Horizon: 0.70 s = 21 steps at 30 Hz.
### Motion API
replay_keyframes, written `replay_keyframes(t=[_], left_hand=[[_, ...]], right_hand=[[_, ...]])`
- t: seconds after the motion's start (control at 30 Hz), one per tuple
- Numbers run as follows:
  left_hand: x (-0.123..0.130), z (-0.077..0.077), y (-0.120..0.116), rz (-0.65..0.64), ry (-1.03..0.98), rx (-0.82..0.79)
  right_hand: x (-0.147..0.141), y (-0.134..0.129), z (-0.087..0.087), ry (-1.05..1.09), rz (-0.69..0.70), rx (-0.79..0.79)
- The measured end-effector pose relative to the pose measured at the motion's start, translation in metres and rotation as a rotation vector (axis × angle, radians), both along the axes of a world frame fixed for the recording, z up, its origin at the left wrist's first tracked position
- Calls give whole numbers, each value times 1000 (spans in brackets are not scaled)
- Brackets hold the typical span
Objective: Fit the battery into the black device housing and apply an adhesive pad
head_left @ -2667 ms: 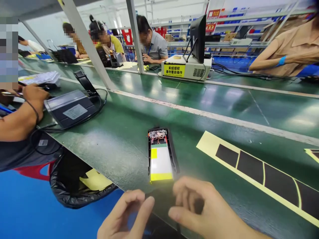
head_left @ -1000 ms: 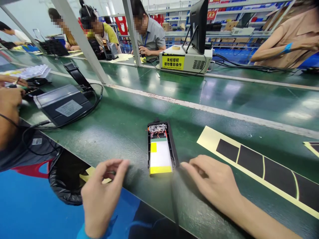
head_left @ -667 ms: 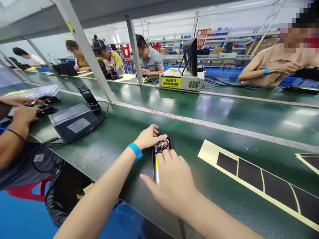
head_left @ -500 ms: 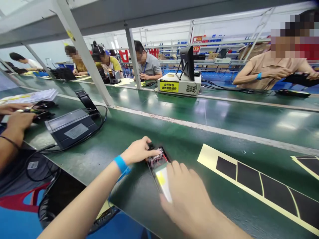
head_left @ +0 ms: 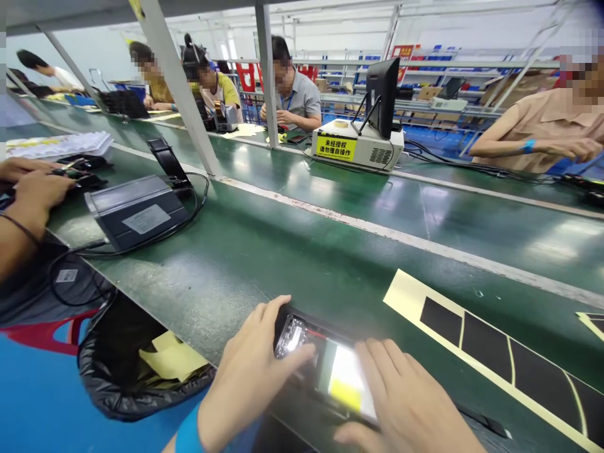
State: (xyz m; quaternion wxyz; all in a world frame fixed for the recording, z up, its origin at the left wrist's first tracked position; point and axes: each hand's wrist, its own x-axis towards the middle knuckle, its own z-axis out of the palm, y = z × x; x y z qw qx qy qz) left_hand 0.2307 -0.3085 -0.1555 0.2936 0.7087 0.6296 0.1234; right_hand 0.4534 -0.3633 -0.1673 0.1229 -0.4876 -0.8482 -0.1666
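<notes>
"So, head view: position of the item and state of the grip?"

"Black device housing (head_left: 317, 380), uncovered side up, lies at a slant between the hands, near the front edge of the green workbench (head_left: 231, 283). Whether it is lifted or supported cannot be determined. Left hand (head_left: 248, 371) is partly curled round the circuit-board end, fingers at the far rim, thumb over the interior. Right hand (head_left: 408, 396) spans the opposite end, fingers over the white pouch cell (head_left: 348, 365); clamping or merely resting, unclear."

"Contact concerns?"

"Left thumb sits close to the circuit board (head_left: 291, 333) and red wire (head_left: 315, 333); blur prevents confirming touch. In my judgement, load belongs on the rim, thumb off the wiring."

"And the cell?"

"Flat fingers, light even pressure advised; a dented pouch or tugged lead seems the likeliest fault."

"Adjacent stock?"

"Yellow backing sheet (head_left: 406, 290) bearing black rectangular pieces (head_left: 486, 343), right side, apart from the housing."
</notes>
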Motion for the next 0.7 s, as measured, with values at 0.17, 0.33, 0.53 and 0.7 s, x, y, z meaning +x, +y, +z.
replay_keyframes(t=[0.17, 0.33, 0.53, 0.7], left_hand=[[8, 9, 0, -22, 53, -82], [13, 1, -12, 39, 44, -46], [3, -5, -19, -26, -11, 140], [-11, 5, -13, -392, -170, 76]], right_hand=[[-2, 10, 19, -67, 60, -59], [4, 16, 48, -193, 118, -55], [3, 13, 64, -9, 139, 15], [11, 11, 46, 303, 129, -239]])
